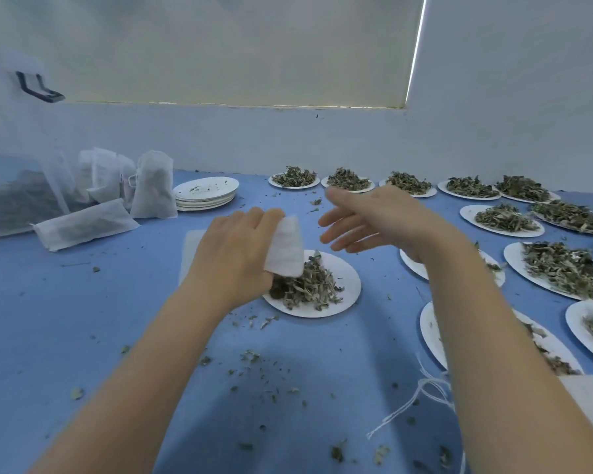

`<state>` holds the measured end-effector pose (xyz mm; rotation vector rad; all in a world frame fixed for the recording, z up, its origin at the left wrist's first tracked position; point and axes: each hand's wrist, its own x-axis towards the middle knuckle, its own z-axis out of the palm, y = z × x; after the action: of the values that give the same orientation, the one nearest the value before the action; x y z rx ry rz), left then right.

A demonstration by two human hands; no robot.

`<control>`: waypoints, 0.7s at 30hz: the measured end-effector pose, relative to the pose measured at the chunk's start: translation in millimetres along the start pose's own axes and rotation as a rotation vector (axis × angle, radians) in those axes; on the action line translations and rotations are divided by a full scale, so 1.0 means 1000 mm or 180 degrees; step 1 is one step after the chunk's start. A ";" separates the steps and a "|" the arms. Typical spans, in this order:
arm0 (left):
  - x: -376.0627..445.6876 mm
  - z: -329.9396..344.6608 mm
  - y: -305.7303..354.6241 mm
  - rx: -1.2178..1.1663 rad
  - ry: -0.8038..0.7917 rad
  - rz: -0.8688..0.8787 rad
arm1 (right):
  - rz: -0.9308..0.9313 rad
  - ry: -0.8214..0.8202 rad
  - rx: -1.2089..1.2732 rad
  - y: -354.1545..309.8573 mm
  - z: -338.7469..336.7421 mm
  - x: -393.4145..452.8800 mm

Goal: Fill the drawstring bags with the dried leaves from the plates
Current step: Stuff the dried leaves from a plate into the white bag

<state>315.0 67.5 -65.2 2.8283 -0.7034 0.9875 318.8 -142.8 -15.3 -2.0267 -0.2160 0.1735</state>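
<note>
A blue table point(117, 302) runs to a pale wall. Over the near plate point(348, 285) of dried leaves point(308, 285), the left hand point(233, 254) curls its fingers around a white drawstring bag point(286, 248), which hangs just above the heap. The right hand point(374, 217) hovers beside the bag, fingers straight and loosely spread, touching nothing.

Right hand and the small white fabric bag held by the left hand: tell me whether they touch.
Apart. The head view shows blue table between the open right hand and the white fabric bag, which the left hand grips alone.
</note>
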 end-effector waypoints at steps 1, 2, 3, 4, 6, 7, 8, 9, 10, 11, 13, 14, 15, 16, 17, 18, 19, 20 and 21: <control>-0.003 0.005 -0.007 -0.0017 -0.0075 -0.0173 | 0.0006 0.0332 -0.0486 0.005 0.007 0.005; -0.007 0.010 -0.013 -0.0056 -0.0135 -0.0319 | 0.0025 0.0503 -0.0992 0.010 0.014 0.011; -0.010 0.015 -0.018 -0.0083 -0.0190 -0.0422 | 0.0036 0.0525 -0.1415 0.015 0.022 0.015; -0.013 0.020 -0.022 -0.0102 -0.0253 -0.0488 | 0.0050 0.0457 -0.1674 0.020 0.029 0.019; -0.016 0.029 -0.026 -0.0155 -0.0371 -0.0572 | 0.0113 0.0280 -0.1758 0.029 0.041 0.026; -0.017 0.033 -0.028 -0.0194 -0.0429 -0.0603 | 0.0103 0.0226 -0.1779 0.033 0.046 0.028; -0.018 0.038 -0.030 -0.0239 -0.0480 -0.0634 | 0.0069 0.0187 -0.1840 0.036 0.050 0.031; -0.017 0.041 -0.032 -0.0282 -0.0527 -0.0665 | 0.0025 0.0155 -0.1911 0.038 0.053 0.033; -0.017 0.044 -0.034 -0.0316 -0.0565 -0.0684 | -0.0023 0.0111 -0.1962 0.041 0.055 0.035; -0.016 0.047 -0.036 -0.0356 -0.0586 -0.0689 | -0.0062 0.0054 -0.2004 0.042 0.058 0.036; -0.015 0.053 -0.040 -0.0470 -0.0593 -0.0710 | -0.0110 -0.0076 -0.2128 0.045 0.061 0.037; -0.015 0.056 -0.041 -0.0534 -0.0592 -0.0743 | -0.0146 -0.0124 -0.2214 0.046 0.063 0.038; -0.016 0.058 -0.042 -0.0597 -0.0579 -0.0780 | -0.0207 -0.0137 -0.2287 0.046 0.065 0.038; -0.016 0.059 -0.042 -0.0653 -0.0547 -0.0819 | -0.0289 -0.0106 -0.2337 0.047 0.066 0.039; -0.016 0.061 -0.041 -0.0689 -0.0513 -0.0850 | -0.0376 -0.0041 -0.2362 0.048 0.067 0.040; -0.017 0.061 -0.041 -0.0702 -0.0499 -0.0875 | -0.0443 0.0043 -0.2357 0.048 0.066 0.041; -0.017 0.062 -0.041 -0.0714 -0.0498 -0.0890 | -0.0483 0.0137 -0.2312 0.049 0.064 0.041; -0.016 0.062 -0.041 -0.0736 -0.0504 -0.0898 | -0.0501 0.0226 -0.2223 0.049 0.062 0.041; -0.014 0.061 -0.041 -0.0759 -0.0515 -0.0902 | -0.0517 0.0297 -0.2112 0.050 0.059 0.042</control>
<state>358.1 97.0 -118.6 2.7150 -0.3844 0.5942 350.3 -103.8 -87.8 -2.6520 -0.4191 -0.1139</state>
